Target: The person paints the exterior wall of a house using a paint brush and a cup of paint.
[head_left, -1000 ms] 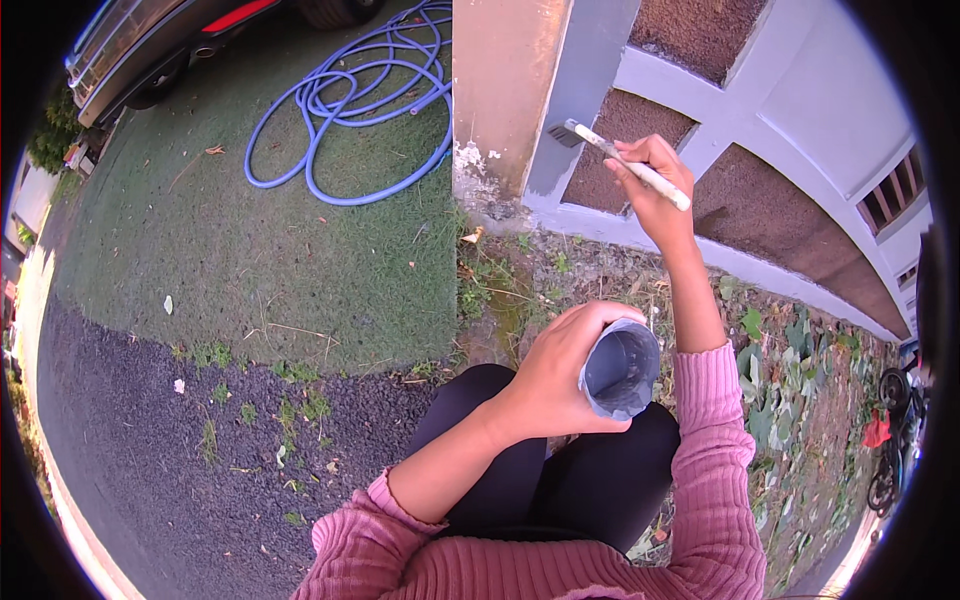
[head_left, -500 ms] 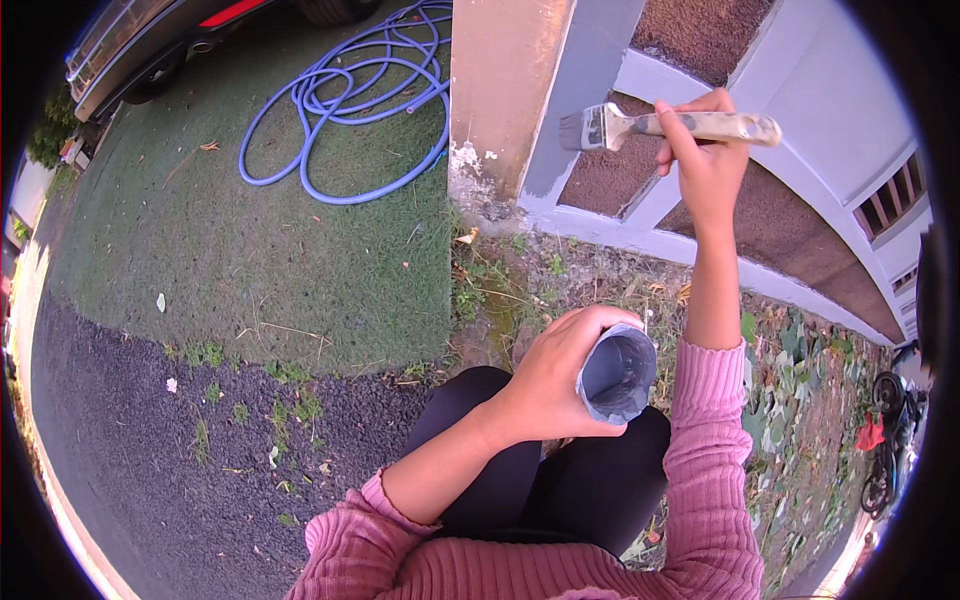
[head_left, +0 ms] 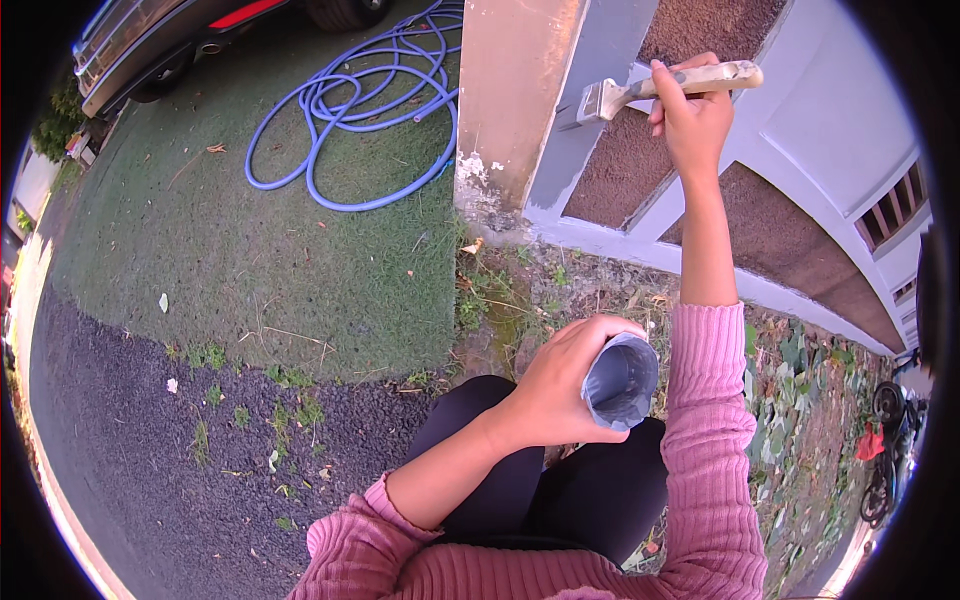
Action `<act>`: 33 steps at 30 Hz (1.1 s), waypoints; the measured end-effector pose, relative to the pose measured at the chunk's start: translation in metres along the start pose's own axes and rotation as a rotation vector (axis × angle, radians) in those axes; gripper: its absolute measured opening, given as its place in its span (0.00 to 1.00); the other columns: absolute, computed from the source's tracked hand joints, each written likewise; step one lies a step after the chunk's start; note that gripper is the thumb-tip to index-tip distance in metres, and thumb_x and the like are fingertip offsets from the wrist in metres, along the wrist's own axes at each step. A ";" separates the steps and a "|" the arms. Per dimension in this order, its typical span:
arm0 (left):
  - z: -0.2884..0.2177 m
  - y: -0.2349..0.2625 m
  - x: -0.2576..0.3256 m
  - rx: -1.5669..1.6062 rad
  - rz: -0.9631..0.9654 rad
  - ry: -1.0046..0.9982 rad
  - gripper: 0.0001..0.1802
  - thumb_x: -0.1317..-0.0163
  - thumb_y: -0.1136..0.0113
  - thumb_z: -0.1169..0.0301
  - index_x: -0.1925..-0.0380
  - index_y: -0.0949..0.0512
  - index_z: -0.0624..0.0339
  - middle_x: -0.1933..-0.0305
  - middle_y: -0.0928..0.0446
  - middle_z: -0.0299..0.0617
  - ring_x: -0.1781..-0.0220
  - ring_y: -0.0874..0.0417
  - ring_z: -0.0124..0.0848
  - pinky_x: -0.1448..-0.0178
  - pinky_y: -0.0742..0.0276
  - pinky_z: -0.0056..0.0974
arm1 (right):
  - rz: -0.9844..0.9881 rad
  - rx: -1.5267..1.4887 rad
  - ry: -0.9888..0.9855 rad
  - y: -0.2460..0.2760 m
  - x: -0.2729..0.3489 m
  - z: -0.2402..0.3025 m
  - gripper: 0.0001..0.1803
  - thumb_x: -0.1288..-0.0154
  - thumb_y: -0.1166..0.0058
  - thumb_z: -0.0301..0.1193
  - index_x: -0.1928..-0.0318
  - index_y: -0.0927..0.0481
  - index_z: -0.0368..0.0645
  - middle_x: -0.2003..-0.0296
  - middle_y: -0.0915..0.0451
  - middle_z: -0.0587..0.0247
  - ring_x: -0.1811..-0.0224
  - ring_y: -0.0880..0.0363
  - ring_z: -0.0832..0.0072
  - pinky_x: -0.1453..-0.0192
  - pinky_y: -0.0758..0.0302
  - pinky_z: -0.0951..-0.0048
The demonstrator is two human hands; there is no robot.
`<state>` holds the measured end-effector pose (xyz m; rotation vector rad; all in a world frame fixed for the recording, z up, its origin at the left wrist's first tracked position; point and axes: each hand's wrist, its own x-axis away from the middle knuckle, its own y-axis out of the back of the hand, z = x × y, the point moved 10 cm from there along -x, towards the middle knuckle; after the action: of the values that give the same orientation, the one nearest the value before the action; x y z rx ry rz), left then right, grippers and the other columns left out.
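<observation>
While the left hand's fingers curl around the grey cup, the right hand's fingers pinch the brush, bristles at the wall's grey strip; painting seems in hand, and the next stroke calls for even pressure.

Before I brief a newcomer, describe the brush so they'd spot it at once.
At the upper right stands a pale wall with rough brown panels. In front of it, the right hand grips the brush; its long, pale handle sets it apart from the round grey cup in the left hand.
</observation>
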<state>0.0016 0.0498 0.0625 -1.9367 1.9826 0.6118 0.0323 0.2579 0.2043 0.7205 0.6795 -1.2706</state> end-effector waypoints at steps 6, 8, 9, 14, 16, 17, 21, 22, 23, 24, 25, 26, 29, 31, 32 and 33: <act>-0.002 0.002 -0.001 -0.006 -0.002 -0.010 0.41 0.70 0.24 0.66 0.51 0.32 0.60 0.48 0.29 0.45 0.46 0.26 0.37 0.41 0.33 0.39 | 0.060 0.080 0.025 -0.004 0.009 0.025 0.11 0.43 0.43 0.28 0.73 0.32 0.40 0.85 0.28 0.68 0.89 0.33 0.86 0.87 0.40 0.84; -0.003 0.001 -0.001 -0.011 -0.004 -0.020 0.41 0.70 0.24 0.66 0.51 0.32 0.60 0.48 0.29 0.45 0.46 0.26 0.37 0.41 0.33 0.39 | 0.109 0.144 0.014 -0.012 0.017 0.009 0.11 0.42 0.43 0.28 0.73 0.32 0.40 0.84 0.29 0.69 0.88 0.35 0.86 0.86 0.40 0.83; -0.003 0.000 -0.001 -0.006 0.001 -0.015 0.41 0.70 0.24 0.66 0.51 0.32 0.60 0.48 0.29 0.45 0.46 0.26 0.37 0.41 0.33 0.39 | 0.107 0.145 0.015 -0.015 0.020 0.002 0.11 0.42 0.43 0.28 0.73 0.32 0.40 0.84 0.29 0.69 0.88 0.35 0.86 0.86 0.40 0.83; -0.001 -0.001 0.001 0.003 0.008 -0.018 0.41 0.70 0.24 0.66 0.51 0.32 0.60 0.48 0.29 0.45 0.45 0.26 0.37 0.41 0.33 0.40 | 0.026 0.137 0.028 -0.008 0.016 -0.007 0.10 0.41 0.43 0.28 0.72 0.31 0.41 0.84 0.28 0.69 0.88 0.33 0.86 0.86 0.40 0.84; 0.001 -0.001 0.000 -0.001 0.010 -0.019 0.41 0.70 0.24 0.66 0.51 0.31 0.60 0.48 0.29 0.45 0.45 0.26 0.38 0.41 0.33 0.40 | -0.074 0.061 0.067 0.010 0.007 0.012 0.09 0.42 0.42 0.28 0.72 0.29 0.39 0.83 0.26 0.66 0.88 0.30 0.85 0.84 0.37 0.83; 0.001 0.000 0.000 -0.001 0.007 -0.017 0.41 0.70 0.24 0.66 0.51 0.31 0.60 0.48 0.29 0.45 0.45 0.26 0.38 0.41 0.33 0.40 | -0.105 -0.007 0.133 0.017 0.004 0.026 0.09 0.43 0.42 0.27 0.71 0.29 0.39 0.83 0.26 0.65 0.87 0.30 0.84 0.85 0.36 0.84; -0.001 0.002 0.000 0.003 0.011 -0.009 0.41 0.70 0.24 0.66 0.51 0.32 0.60 0.48 0.29 0.45 0.45 0.26 0.38 0.41 0.33 0.40 | -0.183 -0.122 0.511 0.055 0.009 0.092 0.11 0.44 0.41 0.21 0.65 0.31 0.35 0.79 0.23 0.54 0.85 0.26 0.78 0.84 0.30 0.81; -0.002 0.003 -0.001 -0.012 0.012 -0.010 0.41 0.70 0.24 0.66 0.50 0.32 0.59 0.48 0.29 0.45 0.45 0.26 0.38 0.42 0.33 0.40 | -0.172 -0.105 0.618 0.062 0.016 0.106 0.12 0.44 0.41 0.19 0.64 0.31 0.34 0.76 0.22 0.50 0.83 0.24 0.76 0.83 0.28 0.79; -0.002 0.004 0.000 -0.011 0.006 -0.014 0.41 0.70 0.24 0.66 0.50 0.32 0.59 0.48 0.29 0.45 0.45 0.26 0.38 0.42 0.33 0.40 | -0.166 -0.108 0.621 0.066 0.023 0.111 0.12 0.44 0.41 0.19 0.64 0.31 0.34 0.76 0.22 0.50 0.83 0.24 0.76 0.83 0.28 0.79; -0.001 0.003 0.000 -0.009 0.010 -0.017 0.41 0.70 0.24 0.65 0.50 0.32 0.59 0.48 0.29 0.45 0.45 0.26 0.38 0.42 0.33 0.40 | -0.171 -0.116 0.657 0.072 0.032 0.117 0.12 0.45 0.41 0.18 0.63 0.31 0.33 0.72 0.21 0.46 0.81 0.22 0.75 0.80 0.26 0.78; -0.001 0.003 0.000 -0.007 0.016 -0.024 0.41 0.70 0.24 0.65 0.50 0.32 0.59 0.48 0.29 0.45 0.45 0.26 0.38 0.42 0.33 0.40 | -0.178 -0.122 0.697 0.078 0.042 0.124 0.13 0.45 0.40 0.18 0.63 0.31 0.33 0.68 0.21 0.43 0.78 0.21 0.73 0.77 0.24 0.77; -0.002 0.003 -0.001 -0.008 0.014 -0.035 0.41 0.70 0.24 0.65 0.50 0.32 0.59 0.48 0.29 0.45 0.45 0.26 0.38 0.42 0.33 0.40 | -0.176 -0.122 0.707 0.086 0.049 0.125 0.13 0.45 0.40 0.18 0.63 0.31 0.33 0.68 0.21 0.43 0.78 0.21 0.73 0.77 0.24 0.77; -0.001 0.000 -0.003 0.007 0.030 -0.021 0.41 0.69 0.25 0.65 0.51 0.32 0.59 0.48 0.29 0.45 0.45 0.26 0.37 0.41 0.33 0.40 | -0.082 -0.075 0.469 0.102 0.053 0.104 0.14 0.47 0.39 0.18 0.62 0.29 0.34 0.61 0.21 0.41 0.75 0.21 0.74 0.73 0.24 0.80; 0.003 0.000 -0.002 0.021 0.027 0.007 0.40 0.70 0.25 0.66 0.51 0.32 0.59 0.48 0.29 0.45 0.45 0.26 0.37 0.41 0.33 0.40 | 0.100 -0.006 0.085 0.089 0.050 0.067 0.14 0.49 0.39 0.17 0.62 0.27 0.35 0.61 0.21 0.42 0.74 0.22 0.77 0.72 0.26 0.83; 0.001 0.000 -0.002 0.016 0.028 -0.002 0.40 0.70 0.25 0.66 0.51 0.32 0.59 0.48 0.29 0.45 0.45 0.26 0.37 0.41 0.33 0.40 | 0.157 -0.044 -0.020 0.081 0.055 0.056 0.14 0.49 0.39 0.17 0.62 0.27 0.36 0.61 0.21 0.43 0.75 0.23 0.79 0.74 0.27 0.84; 0.001 -0.002 -0.002 0.015 0.027 0.002 0.40 0.69 0.25 0.67 0.51 0.32 0.59 0.48 0.29 0.45 0.45 0.26 0.37 0.41 0.33 0.39 | 0.213 -0.079 -0.121 0.072 0.061 0.046 0.14 0.49 0.39 0.17 0.62 0.26 0.36 0.62 0.20 0.44 0.75 0.24 0.81 0.75 0.28 0.85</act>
<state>0.0031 0.0522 0.0623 -1.9049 2.0121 0.6012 0.1164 0.1963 0.1913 0.6286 0.5363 -1.0768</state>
